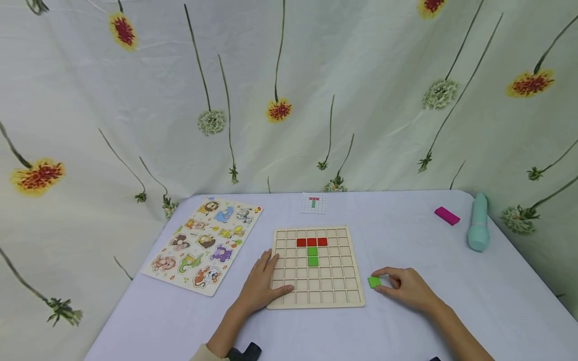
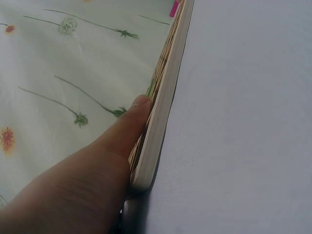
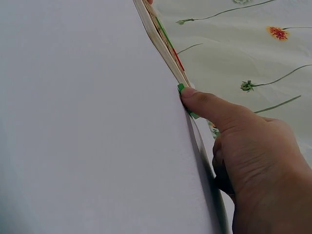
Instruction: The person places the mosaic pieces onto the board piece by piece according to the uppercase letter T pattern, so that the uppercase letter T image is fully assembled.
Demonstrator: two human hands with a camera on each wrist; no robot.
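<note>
A wooden grid board [image 1: 336, 296] lies on the table, with a row of three red tiles [image 1: 311, 242] and two green tiles [image 1: 312, 256] below the middle one. My left hand [image 1: 259, 283] rests on the board's left side, fingers straight along the edge and thumb [image 2: 139, 105] on its surface. Just right of the board, my right hand [image 1: 408, 288] pinches a green square tile [image 1: 374, 282] between thumb and forefinger. In the right wrist view the tile [image 3: 181, 87] shows edge-on under the thumb, its far side hidden.
A small card [image 1: 313, 203] with a red and green T pattern lies behind the board. An animal puzzle board [image 1: 205, 245] is at the left. Toward the back right are a magenta block [image 1: 447, 216] and a light teal bottle-like object [image 1: 479, 223]. A floral cloth hangs behind.
</note>
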